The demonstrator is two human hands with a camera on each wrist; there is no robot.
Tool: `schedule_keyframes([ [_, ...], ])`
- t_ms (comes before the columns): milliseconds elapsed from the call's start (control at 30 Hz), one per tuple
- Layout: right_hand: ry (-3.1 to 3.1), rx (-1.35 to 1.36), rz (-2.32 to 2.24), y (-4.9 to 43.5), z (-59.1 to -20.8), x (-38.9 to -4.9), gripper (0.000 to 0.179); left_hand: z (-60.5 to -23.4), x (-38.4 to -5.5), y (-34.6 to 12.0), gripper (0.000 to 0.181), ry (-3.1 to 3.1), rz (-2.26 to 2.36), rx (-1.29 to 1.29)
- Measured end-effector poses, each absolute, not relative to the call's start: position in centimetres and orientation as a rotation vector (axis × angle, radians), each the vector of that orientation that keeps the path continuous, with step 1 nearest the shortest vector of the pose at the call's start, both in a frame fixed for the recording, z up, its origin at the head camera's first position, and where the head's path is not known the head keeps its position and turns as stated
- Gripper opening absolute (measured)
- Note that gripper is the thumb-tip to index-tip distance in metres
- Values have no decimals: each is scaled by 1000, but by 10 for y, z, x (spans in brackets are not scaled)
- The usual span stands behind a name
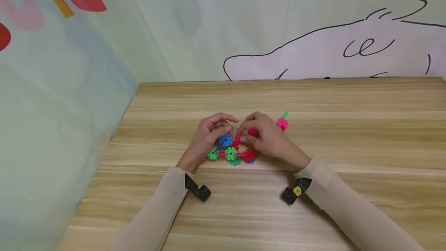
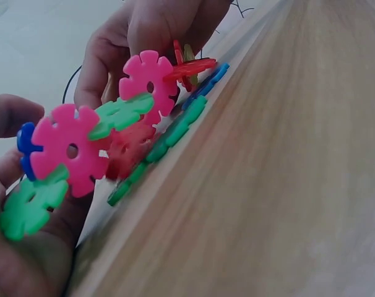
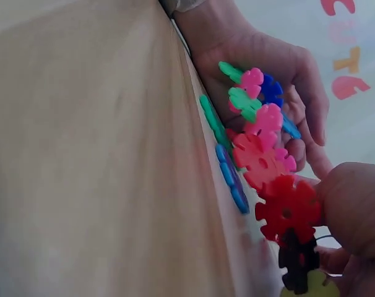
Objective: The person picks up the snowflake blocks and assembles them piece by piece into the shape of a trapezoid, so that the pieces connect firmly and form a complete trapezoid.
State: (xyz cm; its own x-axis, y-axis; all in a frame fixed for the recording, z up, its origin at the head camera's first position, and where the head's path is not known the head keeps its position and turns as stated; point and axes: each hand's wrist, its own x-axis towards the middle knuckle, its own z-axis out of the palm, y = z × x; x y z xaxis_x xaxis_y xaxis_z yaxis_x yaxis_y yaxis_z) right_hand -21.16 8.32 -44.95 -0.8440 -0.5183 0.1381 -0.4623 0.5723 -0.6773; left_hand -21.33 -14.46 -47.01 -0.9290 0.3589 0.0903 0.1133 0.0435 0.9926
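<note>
Between the two hands stands a joined chain of notched plastic flower discs, with a blue disc (image 1: 225,140), a green disc (image 1: 231,153) and a red disc (image 1: 249,155) facing up. My left hand (image 1: 206,136) holds the chain's left end, its thumb at the blue disc and its index finger stretched out. With thumb and fingertips, my right hand (image 1: 266,138) pinches a pink disc (image 2: 149,86) at the middle. Part of the chain is hidden under the right hand; the right wrist view shows a red disc (image 3: 288,209) and a black disc (image 3: 297,263) there.
Beyond the right hand, a pink disc (image 1: 282,122) with a green disc (image 1: 285,115) shows on the wooden table (image 1: 223,212). A printed backdrop (image 1: 195,30) rises behind the table's far edge. Each wrist wears a black camera strap.
</note>
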Motion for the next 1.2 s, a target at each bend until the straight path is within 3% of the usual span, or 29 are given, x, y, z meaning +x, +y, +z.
schedule_keyframes([
  [467,2603,-554,-1448,93,-440,-217,9,-471,-214,-144,35,2119,2054,452],
  [1200,2462,-515,-1643,88,-440,-214,19,-472,-214,-144,34,2143,2050,446],
])
